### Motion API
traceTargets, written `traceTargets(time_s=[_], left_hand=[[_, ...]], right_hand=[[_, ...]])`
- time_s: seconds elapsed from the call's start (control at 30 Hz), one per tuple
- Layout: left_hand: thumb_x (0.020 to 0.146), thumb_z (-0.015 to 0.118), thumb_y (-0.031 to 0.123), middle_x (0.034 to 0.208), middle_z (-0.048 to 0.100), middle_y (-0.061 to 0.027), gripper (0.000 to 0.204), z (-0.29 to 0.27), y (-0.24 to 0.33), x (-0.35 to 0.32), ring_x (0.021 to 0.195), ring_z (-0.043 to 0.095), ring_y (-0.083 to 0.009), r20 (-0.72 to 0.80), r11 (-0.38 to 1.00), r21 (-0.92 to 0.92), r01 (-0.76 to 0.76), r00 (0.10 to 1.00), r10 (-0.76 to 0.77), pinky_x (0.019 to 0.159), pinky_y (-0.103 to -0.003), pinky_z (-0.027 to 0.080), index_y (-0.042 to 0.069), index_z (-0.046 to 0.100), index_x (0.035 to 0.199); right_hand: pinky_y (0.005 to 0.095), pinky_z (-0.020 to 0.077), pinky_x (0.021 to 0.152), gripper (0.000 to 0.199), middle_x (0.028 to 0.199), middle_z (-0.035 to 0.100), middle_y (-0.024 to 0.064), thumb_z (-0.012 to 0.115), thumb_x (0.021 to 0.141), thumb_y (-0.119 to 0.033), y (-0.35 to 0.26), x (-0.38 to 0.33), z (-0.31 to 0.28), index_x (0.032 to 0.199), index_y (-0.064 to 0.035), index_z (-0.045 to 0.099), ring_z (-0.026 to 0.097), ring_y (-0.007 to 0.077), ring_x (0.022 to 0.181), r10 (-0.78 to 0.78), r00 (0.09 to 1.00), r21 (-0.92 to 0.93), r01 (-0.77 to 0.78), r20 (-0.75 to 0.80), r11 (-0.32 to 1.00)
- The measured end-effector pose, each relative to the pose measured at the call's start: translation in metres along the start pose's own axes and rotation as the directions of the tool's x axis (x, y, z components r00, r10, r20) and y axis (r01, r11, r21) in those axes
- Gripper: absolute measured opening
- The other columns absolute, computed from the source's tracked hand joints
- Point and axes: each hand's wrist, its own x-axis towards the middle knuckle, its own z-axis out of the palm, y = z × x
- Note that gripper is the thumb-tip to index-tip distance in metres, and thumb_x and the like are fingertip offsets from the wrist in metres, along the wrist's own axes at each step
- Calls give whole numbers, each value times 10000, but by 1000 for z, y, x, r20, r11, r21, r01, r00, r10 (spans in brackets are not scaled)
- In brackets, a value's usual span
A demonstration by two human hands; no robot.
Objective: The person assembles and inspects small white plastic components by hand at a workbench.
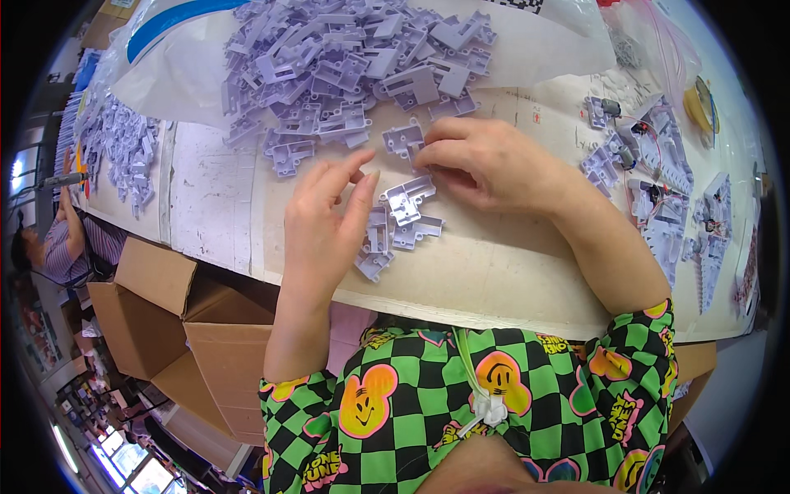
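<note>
Grey plastic pieces are lying all over the pale table (pixel 510 272) that we are looking down on. We are seeing the left hand (pixel 325 218) hovering over the table with its fingers spread loosely and half curled, the thumb and first finger apart, holding nothing; its fingertips are pointing toward a small cluster of pieces (pixel 395 226) lying just beside it, near the front edge of the table. We are seeing the right hand (pixel 485 160) resting palm down a little farther back, its fingers bent and pinched together at the tips on one flat grey piece (pixel 405 138) with holes in it, which is lying on the table just below the big heap. We cannot tell whether that piece is lifted or only pressed down. The two hands are sitting close together, with the small cluster between and below them.

Behind the hands, a large heap of the same grey pieces (pixel 354 58) is spilling out across a clear plastic bag (pixel 164 41). Off to the right, we are noticing finished assemblies with small motors and red wires (pixel 658 173) lined up along the table. On the left, another pile of grey pieces (pixel 123 148) is sitting, and open cardboard boxes (pixel 164 305) are standing below the table edge. Another person in a striped shirt (pixel 58 247) is working at the far left.
</note>
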Motion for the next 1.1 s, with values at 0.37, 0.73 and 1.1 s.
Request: traceTargets(time_s=[0.37, 0.73, 1.1], left_hand=[[876, 589, 61, 906, 615, -36, 374, 6, 9, 1, 754, 524, -55, 4, 727, -681, 91, 993, -120, 666, -193, 436, -7, 522, 1238], [830, 604, 16, 918, 635, -78, 457, -5, 12, -11, 814, 578, -78, 214, 646, -716, 265, 964, -158, 697, -192, 440, -44, 470, 1263], [818, 606, 27, 859, 608, -35, 383, -4, 21, -12, 742, 535, -64, 190, 599, -751, 277, 960, -206, 652, -192, 402, -24, 551, 1193]], right_hand=[[298, 470, 577, 152, 793, 609, 80, 593, 727, -74, -20, 4, -14, 846, -21, 670, 571, 192, 661, 112, 992, 491, -125, 55, 862], [252, 451, 541, 99, 751, 618, 72, 661, 760, -78, -16, 4, 3, 841, -21, 667, 585, 132, 635, 153, 977, 564, -44, -148, 825], [262, 475, 567, 110, 706, 650, 63, 646, 747, -109, -17, 7, 0, 816, -23, 660, 601, 123, 605, 371, 928, 673, -254, -33, 694]])
